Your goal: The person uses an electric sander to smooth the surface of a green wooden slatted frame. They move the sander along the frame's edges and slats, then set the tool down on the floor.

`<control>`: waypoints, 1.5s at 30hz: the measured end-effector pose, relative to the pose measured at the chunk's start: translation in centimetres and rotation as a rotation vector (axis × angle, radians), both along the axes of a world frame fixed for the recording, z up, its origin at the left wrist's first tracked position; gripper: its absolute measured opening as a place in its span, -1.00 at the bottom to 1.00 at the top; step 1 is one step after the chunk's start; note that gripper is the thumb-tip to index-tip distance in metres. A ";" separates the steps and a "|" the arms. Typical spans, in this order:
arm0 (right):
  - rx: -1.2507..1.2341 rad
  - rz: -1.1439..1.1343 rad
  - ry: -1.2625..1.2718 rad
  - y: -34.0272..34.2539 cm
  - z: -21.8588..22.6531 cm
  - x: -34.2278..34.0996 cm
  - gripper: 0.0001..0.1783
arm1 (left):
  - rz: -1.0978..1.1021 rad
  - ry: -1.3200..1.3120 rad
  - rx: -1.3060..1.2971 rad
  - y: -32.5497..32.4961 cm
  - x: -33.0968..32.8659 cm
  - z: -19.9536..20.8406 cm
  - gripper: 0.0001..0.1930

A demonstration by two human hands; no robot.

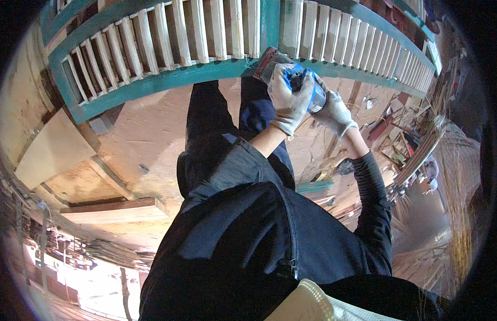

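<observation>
A belt sander [268, 65], blue and grey with a reddish-brown belt at its front end, rests against the green lower rail of a louvred wooden shutter [227, 68]. It sits near the post between the two slatted panels. My left hand [287, 101], in a whitish work glove, is closed round the blue part of its body. My right hand [335, 111], gloved alike, grips the rear end of the tool. The fingers of both hands are partly hidden behind the sander. Pale slats [205, 32] fill both panels, on the left and on the right.
My legs stand just below the rail. Boards [117, 211] lie on the floor at the left, and a large pale sheet [55, 150] leans there. Scrap wood and litter [401, 147] are piled at the right. A thin cable or cord [361, 119] trails behind the sander.
</observation>
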State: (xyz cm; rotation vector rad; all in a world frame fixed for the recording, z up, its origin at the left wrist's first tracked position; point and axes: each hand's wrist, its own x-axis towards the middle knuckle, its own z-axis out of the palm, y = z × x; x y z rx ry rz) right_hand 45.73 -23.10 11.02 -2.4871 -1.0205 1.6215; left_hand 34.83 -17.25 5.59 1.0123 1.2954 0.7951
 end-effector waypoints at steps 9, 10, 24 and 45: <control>0.159 -0.199 0.017 -7.8 -4.6 0.2 -0.16 | -0.040 -0.091 0.033 -2.0 1.2 -0.3 -0.74; 0.124 -0.164 0.025 -5.0 -2.8 -0.1 -0.15 | -0.090 -0.075 0.044 -1.0 1.0 -1.0 -0.74; -0.102 -0.286 -0.068 -4.1 -2.0 -2.9 -0.26 | -0.318 -0.002 0.008 1.4 0.7 -0.1 -0.75; -0.141 -0.384 -0.019 -3.6 -1.8 -4.6 -0.46 | -0.327 0.005 0.046 1.9 -0.5 -0.5 -0.81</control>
